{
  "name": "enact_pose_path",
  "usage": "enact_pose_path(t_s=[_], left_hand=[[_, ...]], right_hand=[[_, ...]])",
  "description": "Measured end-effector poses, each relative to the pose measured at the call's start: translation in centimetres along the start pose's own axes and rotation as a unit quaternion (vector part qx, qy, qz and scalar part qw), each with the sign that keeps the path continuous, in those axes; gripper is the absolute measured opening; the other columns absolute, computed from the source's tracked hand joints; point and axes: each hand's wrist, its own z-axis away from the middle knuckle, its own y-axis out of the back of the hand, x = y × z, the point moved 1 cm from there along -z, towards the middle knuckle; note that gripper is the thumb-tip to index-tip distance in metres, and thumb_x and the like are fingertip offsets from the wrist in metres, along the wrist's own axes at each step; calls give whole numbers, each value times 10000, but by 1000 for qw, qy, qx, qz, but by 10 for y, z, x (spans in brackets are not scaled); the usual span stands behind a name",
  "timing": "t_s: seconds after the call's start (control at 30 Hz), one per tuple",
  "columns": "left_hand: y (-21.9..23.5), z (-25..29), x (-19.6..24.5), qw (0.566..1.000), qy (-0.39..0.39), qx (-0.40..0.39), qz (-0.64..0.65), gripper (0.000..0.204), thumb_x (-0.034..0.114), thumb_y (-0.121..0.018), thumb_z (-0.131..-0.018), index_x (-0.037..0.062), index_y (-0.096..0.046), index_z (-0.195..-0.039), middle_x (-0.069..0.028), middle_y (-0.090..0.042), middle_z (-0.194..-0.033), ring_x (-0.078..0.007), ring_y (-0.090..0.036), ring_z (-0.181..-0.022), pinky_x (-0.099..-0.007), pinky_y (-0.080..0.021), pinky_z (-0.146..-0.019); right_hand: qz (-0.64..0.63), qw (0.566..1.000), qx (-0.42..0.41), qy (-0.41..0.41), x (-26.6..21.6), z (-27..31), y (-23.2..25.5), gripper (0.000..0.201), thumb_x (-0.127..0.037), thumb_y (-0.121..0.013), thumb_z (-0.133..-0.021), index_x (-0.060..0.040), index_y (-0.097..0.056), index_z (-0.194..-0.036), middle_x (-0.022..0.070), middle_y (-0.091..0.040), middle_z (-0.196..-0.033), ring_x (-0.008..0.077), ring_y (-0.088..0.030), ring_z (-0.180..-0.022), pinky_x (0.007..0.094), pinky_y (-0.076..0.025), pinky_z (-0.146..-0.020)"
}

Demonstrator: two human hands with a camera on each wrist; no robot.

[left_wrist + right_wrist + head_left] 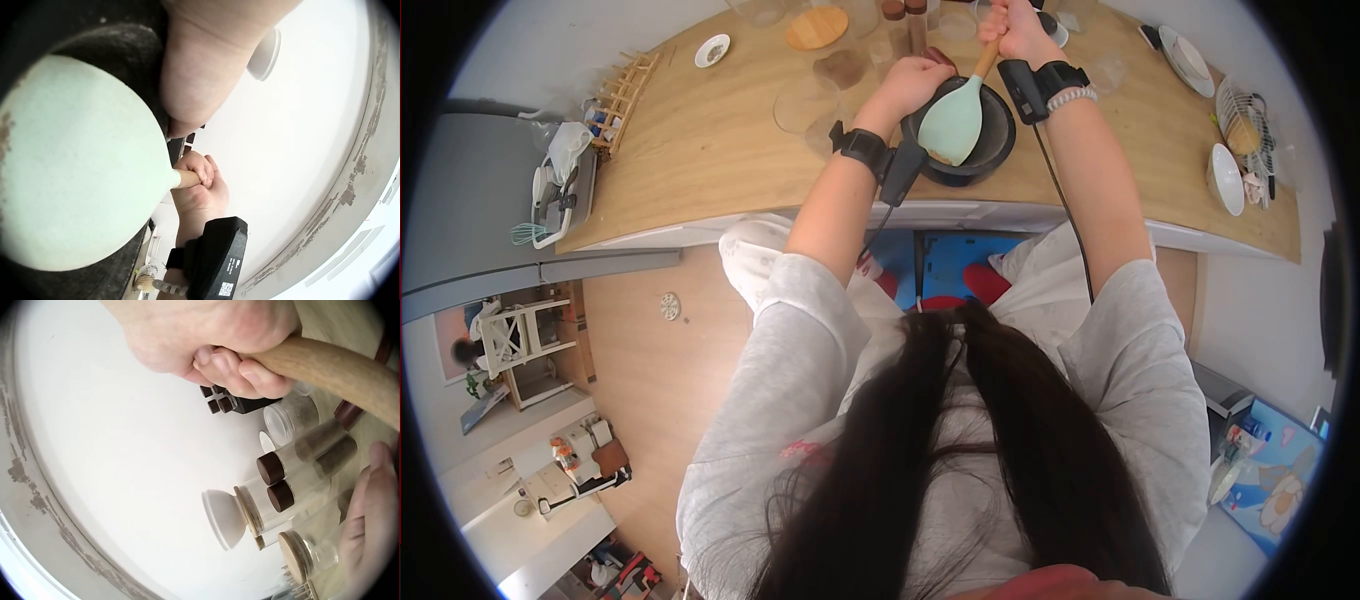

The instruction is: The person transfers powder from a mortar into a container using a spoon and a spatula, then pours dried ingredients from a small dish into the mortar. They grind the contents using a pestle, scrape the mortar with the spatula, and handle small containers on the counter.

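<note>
My right hand [1018, 35] grips the wooden handle [340, 372] of a mint-green spatula [952, 122], fingers wrapped round it. The broad spatula head tilts down over a round dark pot [997, 135] near the counter's front edge. Some brown residue shows on the head's edge in the left wrist view, where the head covers much of the pot's inside. At the pot's left far rim, my left hand [912, 85] holds on with curled fingers. One of its digits [200, 75] shows close beside the pot's dark wall.
Behind the pot stand brown-capped glass jars [312, 453] and a jar with a wooden lid [817, 28]. A small white dish [712, 50] lies back left, by a wooden rack [628, 100]. On the right are a white bowl [1226, 180], plates [1187, 60] and a wire basket [1240, 110].
</note>
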Motion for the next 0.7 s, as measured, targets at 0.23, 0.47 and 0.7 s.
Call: enact_pose_path(t_s=[0.23,0.47,0.7], left_hand=[[-2,3,2,999,-18,33,27,313,278,-588,-796,-22,-672,-814,-78,-644,-717,-153,-588,-666,-301,-474,-641],[-2,0,-3,999,-14,30,22,317,287,-586,-799,-17,-673,-818,-87,-649,-729,-165,-598,-677,-307,-476,-649],[-2,-3,-6,999,-21,28,28,322,292,-585,-798,-18,-673,-818,-92,-650,-728,-167,-600,-677,-310,-475,-643]], right_hand=[[-9,1000,0,-7,-1,2,-1,342,-212,-464,-797,-197,-263,-521,-42,-231,-446,123,-227,-359,274,-216,-372],[-14,1000,-17,-7,-3,-1,5,339,-212,-466,-796,-196,-263,-526,-44,-217,-450,122,-222,-365,279,-218,-381],[-46,998,8,-32,-3,-3,6,338,-214,-475,-794,-190,-256,-538,-39,-217,-454,117,-232,-366,275,-226,-383]])
